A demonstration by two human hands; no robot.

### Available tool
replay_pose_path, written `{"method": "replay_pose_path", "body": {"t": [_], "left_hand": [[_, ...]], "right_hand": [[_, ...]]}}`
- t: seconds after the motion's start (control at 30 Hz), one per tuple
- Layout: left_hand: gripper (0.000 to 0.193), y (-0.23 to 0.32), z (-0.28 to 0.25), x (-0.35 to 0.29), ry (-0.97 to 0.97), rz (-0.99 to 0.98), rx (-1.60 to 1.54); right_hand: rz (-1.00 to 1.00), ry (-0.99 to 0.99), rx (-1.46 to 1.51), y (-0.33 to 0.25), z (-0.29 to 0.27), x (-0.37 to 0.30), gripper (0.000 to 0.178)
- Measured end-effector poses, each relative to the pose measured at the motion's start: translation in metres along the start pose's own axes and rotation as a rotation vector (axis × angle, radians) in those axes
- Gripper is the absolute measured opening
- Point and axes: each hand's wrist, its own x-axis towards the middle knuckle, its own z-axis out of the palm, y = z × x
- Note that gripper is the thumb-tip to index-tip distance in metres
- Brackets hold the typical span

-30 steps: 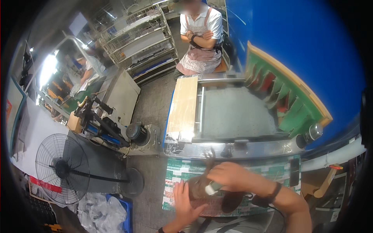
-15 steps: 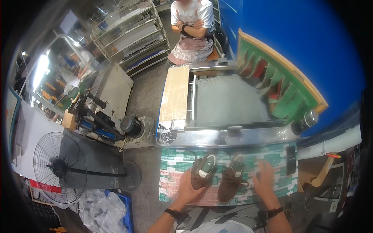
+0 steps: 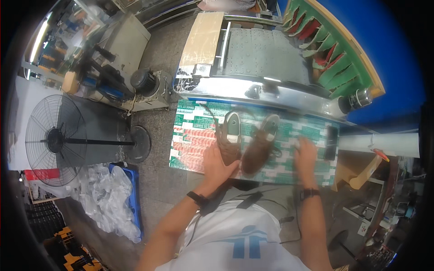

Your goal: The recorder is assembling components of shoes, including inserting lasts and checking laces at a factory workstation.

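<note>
Two brown lace-up shoes with pale green insoles lie side by side, heels away from me, on a table covered in green, white and red printed sheeting (image 3: 192, 151). My left hand (image 3: 217, 162) grips the front part of the left shoe (image 3: 229, 147), its thumb laid over the toe end. The right shoe (image 3: 257, 153) is slightly blurred and no hand touches it. My right hand (image 3: 305, 156) is just to the right of that shoe, over the sheeting, with thumb and fingers apart and nothing visible in them. A dark lace trails from the left shoe.
Beyond the table runs a conveyor (image 3: 257, 52) with a metal front edge and a green-flapped opening at right. A phone (image 3: 331, 142) lies at the table's right end. On the left stand a fan (image 3: 55, 141), a motor (image 3: 145, 81) and a blue crate of clear plastic bags (image 3: 106, 196).
The view has tilted down, so everything sits higher and more of my shirt shows. My left hand stays on the left shoe; my right hand remains beside the right shoe.
</note>
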Motion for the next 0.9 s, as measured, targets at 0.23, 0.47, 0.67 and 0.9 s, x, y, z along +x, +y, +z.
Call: {"method": "replay_pose_path", "body": {"t": [0.23,0.47,0.67,0.9], "left_hand": [[0.046,-0.031,-0.009,0.0,-0.11,-0.246,-0.562],[0.027,-0.007,-0.025,0.056,-0.206,-0.612,-0.926],[0.02,-0.036,-0.002,0.044,-0.373,-0.699,-1.146],[0.013,-0.009,-0.014,0.026,-0.119,-0.672,-1.419]], "right_hand": [[0.109,0.249,0.019,0.004,0.018,-0.037,0.061],[0.111,0.141,0.192,-0.03,-0.004,-0.073,0.048],[0.335,0.225,0.479,-0.014,0.007,-0.092,0.045],[0.492,-0.1,1.547,-0.025,-0.036,-0.089,0.047]]}}
